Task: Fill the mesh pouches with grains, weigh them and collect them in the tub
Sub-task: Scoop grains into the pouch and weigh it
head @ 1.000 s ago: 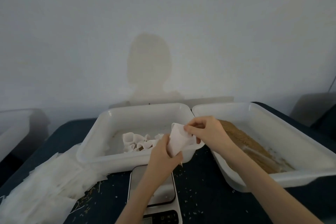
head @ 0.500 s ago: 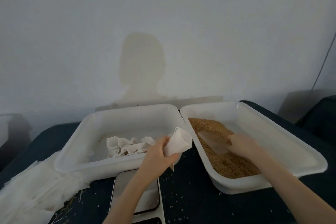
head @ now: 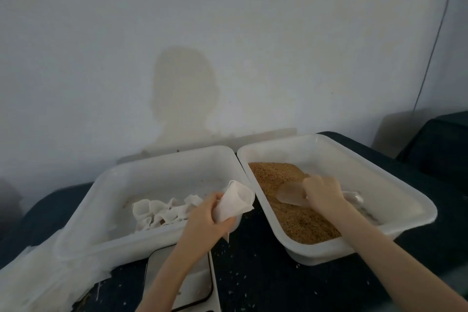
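Now that the right hand (head: 323, 195) has left the pouch (head: 234, 200) to grip the scoop (head: 291, 195) in the grains (head: 291, 215), filling can begin; the left hand (head: 210, 218) clutches the pouch open.

Two white plastic tubs (head: 162, 167) (head: 354, 159) on dark navy tablecloth (head: 266, 273) flecked with pale spilled grains. Golden-brown grains (head: 291, 213) in right tub. White mesh pouch (head: 234, 201) in left hand (head: 205, 220). Translucent clear scoop (head: 291, 196). White scale (head: 192, 284), pale grey top, black border. Pale grey-white wall (head: 228, 33), beige shadow.
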